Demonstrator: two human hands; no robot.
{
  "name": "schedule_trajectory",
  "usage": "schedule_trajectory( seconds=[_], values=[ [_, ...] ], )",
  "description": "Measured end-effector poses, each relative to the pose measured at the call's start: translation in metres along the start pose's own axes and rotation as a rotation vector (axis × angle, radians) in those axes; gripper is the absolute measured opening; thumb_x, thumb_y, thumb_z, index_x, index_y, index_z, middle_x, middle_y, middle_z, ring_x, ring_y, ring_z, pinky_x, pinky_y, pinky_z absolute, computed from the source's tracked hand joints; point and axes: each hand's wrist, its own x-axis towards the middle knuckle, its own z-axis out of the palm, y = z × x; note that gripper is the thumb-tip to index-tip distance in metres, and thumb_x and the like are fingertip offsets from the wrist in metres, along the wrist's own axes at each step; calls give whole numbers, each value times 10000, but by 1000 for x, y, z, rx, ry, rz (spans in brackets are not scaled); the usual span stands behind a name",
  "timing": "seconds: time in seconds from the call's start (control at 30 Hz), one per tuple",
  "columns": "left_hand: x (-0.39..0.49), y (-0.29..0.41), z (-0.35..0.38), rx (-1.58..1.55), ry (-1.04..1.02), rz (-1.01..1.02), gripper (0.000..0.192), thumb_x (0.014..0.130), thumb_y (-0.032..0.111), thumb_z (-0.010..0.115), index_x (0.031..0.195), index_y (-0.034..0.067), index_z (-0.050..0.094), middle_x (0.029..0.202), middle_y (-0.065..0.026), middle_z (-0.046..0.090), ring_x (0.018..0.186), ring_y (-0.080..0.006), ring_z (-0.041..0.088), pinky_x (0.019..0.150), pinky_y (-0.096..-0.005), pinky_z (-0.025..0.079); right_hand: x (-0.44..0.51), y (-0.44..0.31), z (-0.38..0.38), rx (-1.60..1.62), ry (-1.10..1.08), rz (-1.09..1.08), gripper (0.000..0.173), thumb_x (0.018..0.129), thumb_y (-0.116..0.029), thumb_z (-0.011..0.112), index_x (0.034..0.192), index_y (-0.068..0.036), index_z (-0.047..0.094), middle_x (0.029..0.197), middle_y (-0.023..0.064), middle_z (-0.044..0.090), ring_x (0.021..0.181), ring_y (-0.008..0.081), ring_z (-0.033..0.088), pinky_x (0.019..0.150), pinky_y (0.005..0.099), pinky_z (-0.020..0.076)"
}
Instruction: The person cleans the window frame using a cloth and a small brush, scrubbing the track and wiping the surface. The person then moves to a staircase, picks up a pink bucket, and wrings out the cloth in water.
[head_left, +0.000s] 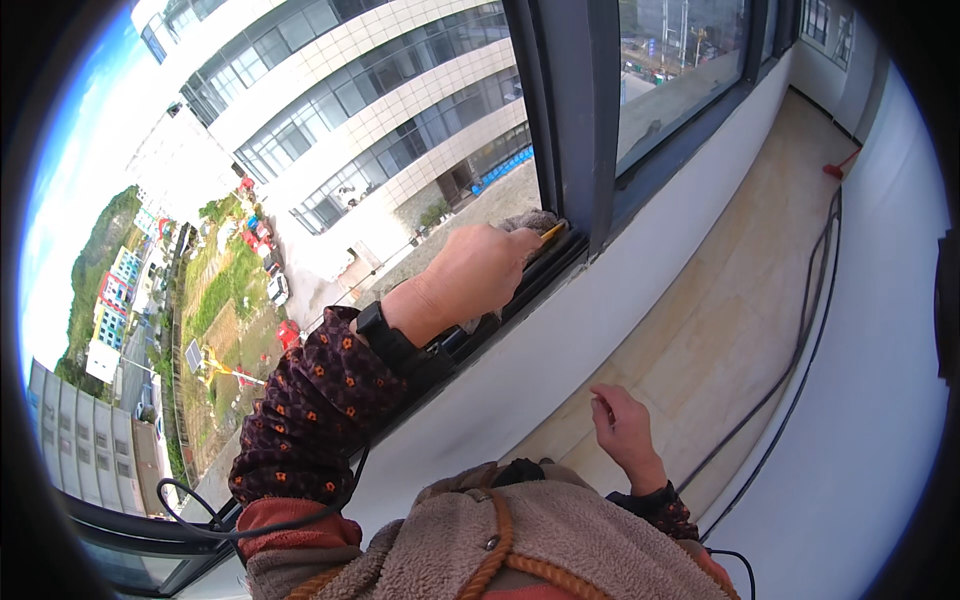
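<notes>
My left hand (476, 274) reaches across to the dark metal window frame (577, 97) and is closed around a thin yellow tool (553, 231), whose kind is not clear. A grey cloth (529, 220) lies beside the fingers at the corner of the window track (546, 276), and a bit more of it shows under the hand. A black band is on that wrist, above a dark flowered sleeve. Over the floor at lower right, my right hand (624, 431) hangs with its fingers loosely curled, and nothing shows in it.
Beyond the window opening lie a curved building (390, 112) and ground far below. A low white wall (525, 367) runs under the frame. Dark cables (806, 322) trail along the tiled floor (697, 300). A red object (832, 171) rests at the far wall. A loose black cable (262, 531) loops near my left sleeve.
</notes>
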Motion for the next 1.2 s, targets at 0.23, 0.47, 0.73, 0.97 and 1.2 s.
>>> schedule_trajectory(
  seconds=[0.23,0.47,0.73,0.97,1.2],
  values=[
    [-4,3,-38,-198,-80,12,316,912,26,616,1194,-2,756,908,-215,775,735,-335,745,756,-388,594,3,1,8,-23,-67,-35,187,929,-41,700,1115,-50,696,911,140,698,751,328,709,647,417,558],
    [-2,4,-20,-127,-25,-22,323,935,34,636,1239,24,747,900,-216,773,747,-338,754,743,-393,596,-8,17,1,-79,-121,60,178,929,-62,692,1107,-64,698,918,134,701,754,348,699,651,428,555],
    [-5,16,-31,-34,-105,-31,282,929,33,606,1175,22,742,744,-216,702,678,-388,695,686,-449,564,8,14,-2,-103,-88,-33,173,933,-67,688,1105,-60,697,924,151,702,747,361,697,643,444,553],
    [-77,27,-78,69,-323,-82,286,907,26,631,1169,28,747,778,-214,711,674,-378,692,664,-449,555,-15,27,-15,-118,-112,72,184,932,-66,694,1115,-55,711,953,148,724,753,341,720,653,420,566],
    [-104,24,-64,-103,-120,-195,355,901,18,657,1253,33,705,789,-214,712,686,-375,698,666,-442,550,16,-11,-35,36,-79,29,206,950,-45,720,1154,-30,701,922,128,713,696,234,700,629,338,556]
  ],
)
